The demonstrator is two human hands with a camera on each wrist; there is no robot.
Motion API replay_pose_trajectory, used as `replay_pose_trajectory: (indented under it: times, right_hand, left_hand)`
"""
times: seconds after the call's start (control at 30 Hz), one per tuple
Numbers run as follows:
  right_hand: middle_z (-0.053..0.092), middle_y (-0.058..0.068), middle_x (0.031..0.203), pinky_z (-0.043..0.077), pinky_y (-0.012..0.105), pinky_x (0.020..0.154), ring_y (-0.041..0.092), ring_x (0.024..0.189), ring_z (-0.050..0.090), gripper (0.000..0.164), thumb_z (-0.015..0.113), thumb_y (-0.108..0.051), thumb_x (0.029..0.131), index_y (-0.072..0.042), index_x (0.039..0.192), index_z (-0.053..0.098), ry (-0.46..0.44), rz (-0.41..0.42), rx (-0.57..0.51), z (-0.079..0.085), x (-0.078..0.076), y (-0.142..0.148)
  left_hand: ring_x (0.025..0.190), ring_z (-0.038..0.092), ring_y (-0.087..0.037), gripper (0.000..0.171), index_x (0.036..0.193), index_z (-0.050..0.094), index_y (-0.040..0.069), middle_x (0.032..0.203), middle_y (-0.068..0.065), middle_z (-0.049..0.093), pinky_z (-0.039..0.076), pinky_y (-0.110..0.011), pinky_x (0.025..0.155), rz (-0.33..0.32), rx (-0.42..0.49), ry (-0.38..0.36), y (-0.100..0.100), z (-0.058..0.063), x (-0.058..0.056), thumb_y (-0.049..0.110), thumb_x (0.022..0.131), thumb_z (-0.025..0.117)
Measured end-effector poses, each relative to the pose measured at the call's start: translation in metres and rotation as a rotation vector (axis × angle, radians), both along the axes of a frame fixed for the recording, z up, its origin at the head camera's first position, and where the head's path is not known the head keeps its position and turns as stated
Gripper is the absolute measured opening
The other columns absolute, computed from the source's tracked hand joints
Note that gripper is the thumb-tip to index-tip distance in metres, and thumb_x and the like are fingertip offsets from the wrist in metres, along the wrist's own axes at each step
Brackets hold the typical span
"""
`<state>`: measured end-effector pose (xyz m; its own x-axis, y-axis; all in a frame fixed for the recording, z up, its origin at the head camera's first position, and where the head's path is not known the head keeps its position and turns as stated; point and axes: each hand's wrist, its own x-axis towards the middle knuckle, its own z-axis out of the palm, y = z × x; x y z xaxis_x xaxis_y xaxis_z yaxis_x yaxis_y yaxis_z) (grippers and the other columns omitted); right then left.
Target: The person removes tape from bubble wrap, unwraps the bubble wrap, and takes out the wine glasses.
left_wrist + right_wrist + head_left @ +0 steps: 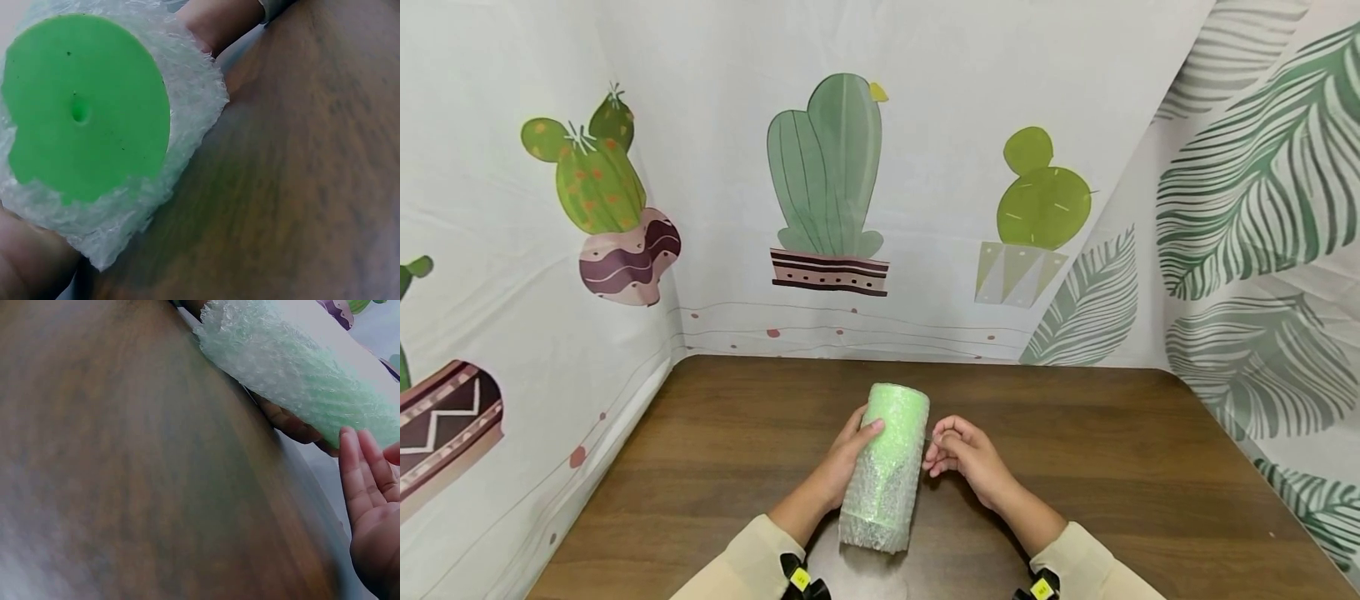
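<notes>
A light green cylinder [895, 417] wrapped in clear bubble wrap [876, 500] stands tilted above the table. My left hand [842, 462] grips it from the left side, thumb lying across the front. In the left wrist view the round green end [87, 106] shows a small dimple, with the crumpled wrap [194, 94] loose around its rim. Close to the right side of the bundle is my right hand [966, 458], thumb and forefinger drawn near each other. In the right wrist view its other fingers [356, 475] are fairly straight beside the wrap; whether it pinches something thin is unclear.
The brown wooden table [1075, 433] extends under and around both hands. Behind it and along the sides hangs a white cloth [940, 167] printed with cacti and leaves. Each wrist wears a black strap with a yellow tag [801, 578].
</notes>
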<state>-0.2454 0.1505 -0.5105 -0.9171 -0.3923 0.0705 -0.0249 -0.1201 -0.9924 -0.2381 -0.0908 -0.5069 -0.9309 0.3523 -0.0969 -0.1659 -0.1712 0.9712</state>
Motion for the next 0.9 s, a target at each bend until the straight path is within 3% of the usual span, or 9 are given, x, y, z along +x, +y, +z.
replay_pose_trajectory:
  times: [0.2, 0.4, 0.63, 0.9]
  right_hand:
    - [0.060, -0.004, 0.066, 0.054, 0.025, 0.055, 0.012, 0.059, 0.065, 0.017, 0.048, -0.010, 0.103, 0.005, 0.111, 0.047, -0.051, 0.009, -0.056, 0.0014, 0.0006, 0.0024]
    - [0.070, 0.000, 0.079, 0.060, 0.028, 0.064, 0.016, 0.077, 0.075, 0.012, 0.048, -0.011, 0.104, -0.002, 0.111, 0.048, -0.075, 0.054, -0.093, 0.0008, 0.0000, 0.0036]
    - [0.067, -0.001, 0.075, 0.060, 0.027, 0.063, 0.012, 0.069, 0.069, 0.014, 0.058, -0.014, 0.102, -0.006, 0.105, 0.046, -0.078, 0.070, -0.045, -0.0001, -0.0012, -0.0002]
    - [0.066, 0.000, 0.072, 0.057, 0.024, 0.058, 0.014, 0.065, 0.069, 0.016, 0.055, -0.013, 0.103, -0.005, 0.107, 0.042, -0.035, 0.055, -0.018, -0.0019, -0.0012, -0.0008]
  left_hand:
    - [0.096, 0.064, -0.022, 0.062, 0.157, 0.023, 0.029, 0.118, -0.014, 0.058, 0.057, -0.041, 0.082, 0.011, 0.000, -0.003, -0.0008, -0.0010, -0.0008, 0.042, 0.103, 0.051]
    - [0.098, 0.064, -0.022, 0.061, 0.157, 0.023, 0.029, 0.122, -0.017, 0.057, 0.057, -0.041, 0.082, 0.012, -0.002, 0.002, -0.0009, -0.0005, -0.0003, 0.041, 0.103, 0.050]
    - [0.097, 0.064, -0.022, 0.060, 0.156, 0.025, 0.029, 0.118, -0.014, 0.059, 0.057, -0.041, 0.082, 0.005, -0.007, -0.006, -0.0003, -0.0001, 0.0006, 0.041, 0.103, 0.051]
    - [0.095, 0.065, -0.022, 0.060, 0.155, 0.026, 0.030, 0.115, -0.013, 0.061, 0.057, -0.041, 0.081, -0.008, -0.004, -0.017, 0.0006, -0.0019, 0.0001, 0.041, 0.103, 0.052]
